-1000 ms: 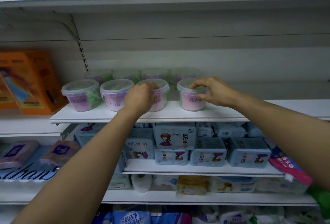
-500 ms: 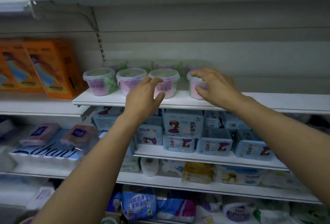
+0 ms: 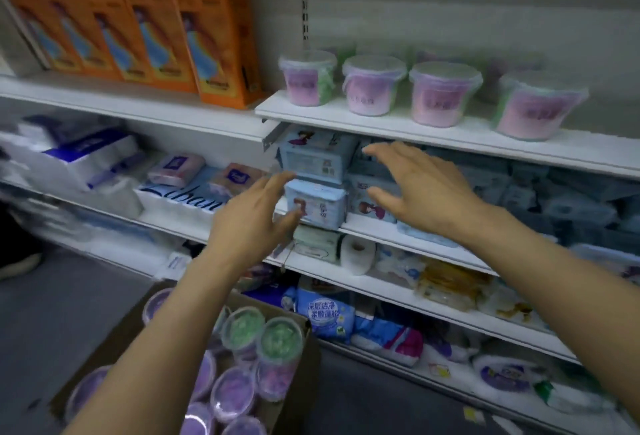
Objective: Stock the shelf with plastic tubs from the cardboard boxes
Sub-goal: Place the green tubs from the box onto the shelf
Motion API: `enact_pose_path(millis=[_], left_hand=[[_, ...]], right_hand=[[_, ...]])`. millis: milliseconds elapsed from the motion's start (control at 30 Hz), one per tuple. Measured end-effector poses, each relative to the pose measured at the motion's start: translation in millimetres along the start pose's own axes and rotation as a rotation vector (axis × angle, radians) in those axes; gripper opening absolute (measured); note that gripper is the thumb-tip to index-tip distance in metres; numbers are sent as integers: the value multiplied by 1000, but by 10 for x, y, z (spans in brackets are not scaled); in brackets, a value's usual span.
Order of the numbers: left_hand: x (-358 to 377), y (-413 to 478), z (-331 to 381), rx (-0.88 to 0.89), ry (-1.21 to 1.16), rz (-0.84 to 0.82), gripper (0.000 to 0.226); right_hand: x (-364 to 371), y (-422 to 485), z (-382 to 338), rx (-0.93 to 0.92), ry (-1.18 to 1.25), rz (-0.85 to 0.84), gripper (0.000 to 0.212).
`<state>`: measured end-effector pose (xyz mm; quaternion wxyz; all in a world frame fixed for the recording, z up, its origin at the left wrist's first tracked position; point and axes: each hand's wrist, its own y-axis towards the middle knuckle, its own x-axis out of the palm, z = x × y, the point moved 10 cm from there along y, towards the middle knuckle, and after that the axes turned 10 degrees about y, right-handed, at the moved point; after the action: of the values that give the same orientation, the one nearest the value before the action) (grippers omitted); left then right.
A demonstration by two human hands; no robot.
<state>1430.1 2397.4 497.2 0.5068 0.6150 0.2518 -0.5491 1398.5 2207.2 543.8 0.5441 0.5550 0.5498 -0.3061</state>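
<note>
Below the shelf [image 3: 398, 131], left hand [image 3: 249, 223] and right hand [image 3: 426, 192] hover empty, fingers [image 3: 391, 154] wide, seemingly ready to fetch boxed tubs [image 3: 242, 329].

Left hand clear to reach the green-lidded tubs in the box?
Probably yes: the left hand is empty, fingers spread, and the cardboard box sits open below it with the green-lidded tubs uncovered on top.

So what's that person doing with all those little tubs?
A person is filling a shop shelf with plastic tubs. Four stand in the front row, and more sit in the cardboard box below. Right now the left hand and right hand are both open and empty, in front of the lower shelves.
</note>
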Motion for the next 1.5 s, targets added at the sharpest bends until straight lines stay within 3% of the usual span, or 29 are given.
enact_pose_path(millis=[200, 500, 633, 833, 900, 1033, 1167, 1300, 1400, 1500], left_hand=[[373, -604, -1630, -185, 15, -197, 54], [1512, -1499, -3723, -417, -118, -594, 43], [2222, -1840, -4132, -503, -227, -737, 39], [3130, -2088, -4391, -436, -154, -818, 30], [3377, -2226, -4502, -468, -132, -869, 33], [3744, -2491, -4653, -478, -70, -1008, 40], [3818, -2494, -4707, -509, -122, -976, 37], [3768, -2437, -4677, -573, -205, -960, 37], [3661, -2367, -4533, -586, -279, -956, 33], [3421, -2300, -4505, -680, -336, -816, 26]], right_hand=[[1148, 451, -905, -34, 91, -135, 56], [3305, 651, -1917, 141, 335, -437, 45], [4172, 399, -2003, 332, 487, -567, 33], [5354, -16, -1901, 666, 738, -673, 4], [5648, -79, -1930, 847, 834, -665, 13], [6172, -290, -2129, 1383, 1202, -619, 17], [6555, -256, -2219, 1688, 1522, -301, 30], [6614, -252, -2193, 1759, 1561, -122, 34], [6429, -207, -2126, 1686, 1455, -121, 32], [6118, -155, -1989, 1598, 1261, -161, 30]])
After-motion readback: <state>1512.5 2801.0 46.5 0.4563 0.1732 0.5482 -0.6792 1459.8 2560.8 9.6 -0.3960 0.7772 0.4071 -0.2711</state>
